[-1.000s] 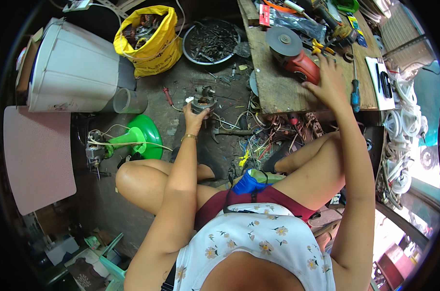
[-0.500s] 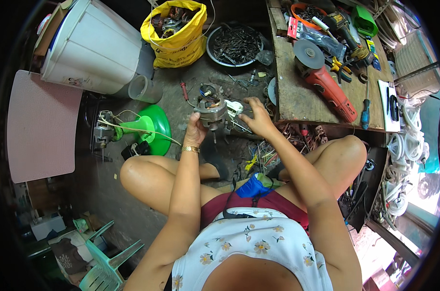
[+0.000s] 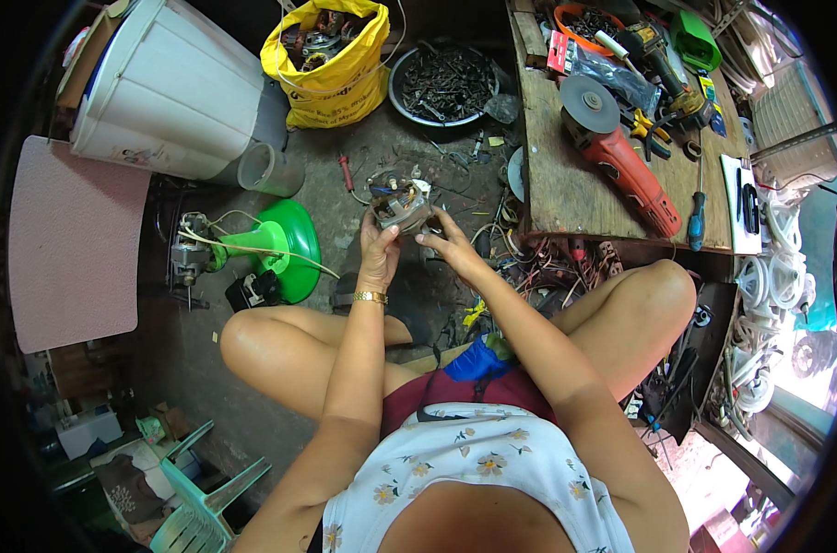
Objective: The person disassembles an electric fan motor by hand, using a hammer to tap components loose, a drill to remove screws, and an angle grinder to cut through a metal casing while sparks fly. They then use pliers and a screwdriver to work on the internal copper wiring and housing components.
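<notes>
A small electric motor (image 3: 402,205), with a grey metal body and copper windings, is held up in front of me above the floor. My left hand (image 3: 379,251) grips its near left side, the thumb on the casing. At the motor's right side is my right hand (image 3: 452,247), its thumb and fingers closed against the edge. A small white part shows at the motor's upper right. Beyond the motor, a red-handled tool (image 3: 347,173) with a cord lies on the floor. My fingers partly hide the motor's underside.
To the left, another motor (image 3: 193,249) is fixed to a green fan base (image 3: 300,244). Ahead are a yellow sack (image 3: 340,97) of motor parts and a basin (image 3: 393,88) of small metal pieces. A red angle grinder (image 3: 632,180) lies on the wooden bench (image 3: 552,189) at right.
The motor has tilted, turning its windings more toward me. My right hand has moved left from beside the motor onto its right side. My left hand has shifted slightly right.
</notes>
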The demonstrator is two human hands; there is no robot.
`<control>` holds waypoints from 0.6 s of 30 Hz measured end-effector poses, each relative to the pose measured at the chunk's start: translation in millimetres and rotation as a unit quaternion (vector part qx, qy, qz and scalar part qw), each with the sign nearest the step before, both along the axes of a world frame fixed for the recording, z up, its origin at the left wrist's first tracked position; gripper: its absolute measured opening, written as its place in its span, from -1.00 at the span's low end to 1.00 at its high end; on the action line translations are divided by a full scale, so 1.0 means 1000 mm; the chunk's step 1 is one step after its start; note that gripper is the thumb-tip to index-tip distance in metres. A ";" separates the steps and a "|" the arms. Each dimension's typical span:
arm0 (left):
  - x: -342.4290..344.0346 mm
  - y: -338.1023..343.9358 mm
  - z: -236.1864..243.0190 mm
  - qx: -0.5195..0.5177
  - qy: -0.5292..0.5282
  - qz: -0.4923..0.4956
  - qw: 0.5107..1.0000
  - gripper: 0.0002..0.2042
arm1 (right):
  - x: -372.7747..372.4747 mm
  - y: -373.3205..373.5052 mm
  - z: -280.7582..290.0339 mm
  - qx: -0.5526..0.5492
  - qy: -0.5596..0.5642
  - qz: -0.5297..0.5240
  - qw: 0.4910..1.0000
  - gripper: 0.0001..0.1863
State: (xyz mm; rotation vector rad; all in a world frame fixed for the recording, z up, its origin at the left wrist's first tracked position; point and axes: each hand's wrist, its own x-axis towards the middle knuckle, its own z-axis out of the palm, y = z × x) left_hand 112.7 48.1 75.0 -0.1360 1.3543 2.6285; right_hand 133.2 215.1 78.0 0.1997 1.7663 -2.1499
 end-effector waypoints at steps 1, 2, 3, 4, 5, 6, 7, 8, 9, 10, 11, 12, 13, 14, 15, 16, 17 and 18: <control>-0.002 -0.003 -0.005 -0.002 -0.006 0.004 1.000 -0.27 | -0.004 -0.003 0.001 -0.015 -0.017 0.000 1.000 -0.15; -0.003 -0.002 -0.009 -0.004 -0.014 0.006 1.000 -0.27 | -0.014 0.000 -0.011 -0.025 -0.055 0.042 0.997 -0.10; -0.003 -0.003 -0.013 -0.006 -0.023 0.008 1.000 -0.28 | -0.023 0.002 -0.022 -0.036 -0.035 0.052 0.997 -0.09; -0.003 -0.006 -0.019 -0.036 -0.037 0.002 0.999 -0.28 | -0.030 0.002 -0.043 -0.048 -0.018 0.063 0.997 -0.07; -0.004 -0.011 -0.024 -0.068 -0.049 -0.001 0.997 -0.27 | -0.039 -0.001 -0.053 -0.062 0.001 0.076 0.995 -0.05; -0.004 -0.016 -0.029 -0.099 -0.062 -0.004 0.993 -0.26 | -0.046 -0.004 -0.064 -0.085 -0.029 0.080 0.993 -0.02; -0.002 -0.023 -0.037 -0.146 -0.063 0.001 0.987 -0.25 | -0.052 -0.008 -0.070 -0.041 0.003 0.111 0.993 -0.03; 0.004 -0.028 -0.046 -0.192 -0.066 0.006 0.979 -0.24 | -0.058 -0.011 -0.077 0.002 0.036 0.141 0.989 -0.04; 0.008 -0.033 -0.056 -0.237 -0.068 0.010 0.969 -0.22 | -0.064 -0.014 -0.084 0.046 0.068 0.171 0.982 -0.04; 0.009 -0.031 -0.071 -0.244 -0.057 0.015 0.968 -0.19 | -0.075 -0.012 -0.096 0.111 0.111 0.188 0.970 -0.06; 0.014 -0.026 -0.082 -0.275 -0.086 0.050 0.956 -0.29 | -0.084 -0.013 -0.101 0.151 0.129 0.220 0.955 -0.07; 0.015 -0.021 -0.094 -0.238 -0.096 0.056 0.965 -0.37 | -0.095 -0.013 -0.106 0.192 0.146 0.252 0.937 -0.07; 0.020 -0.024 -0.112 -0.206 -0.105 0.068 0.970 -0.46 | -0.100 -0.021 -0.107 0.225 0.167 0.286 0.916 -0.08; 0.028 -0.028 -0.129 -0.199 -0.138 0.110 0.964 -0.52 | -0.101 -0.031 -0.105 0.268 0.202 0.300 0.893 -0.12; 0.029 -0.023 -0.144 -0.187 -0.161 0.145 0.958 -0.58 | -0.108 -0.036 -0.107 0.285 0.229 0.321 0.873 -0.14; 0.029 -0.019 -0.158 -0.155 -0.172 0.183 0.955 -0.64 | -0.117 -0.041 -0.106 0.303 0.259 0.339 0.852 -0.15; 0.032 -0.012 -0.170 -0.113 -0.208 0.218 0.947 -0.68 | -0.120 -0.045 -0.107 0.323 0.280 0.362 0.828 -0.17; 0.037 -0.006 -0.179 -0.069 -0.225 0.233 0.944 -0.63 | -0.122 -0.047 -0.108 0.329 0.286 0.381 0.815 -0.21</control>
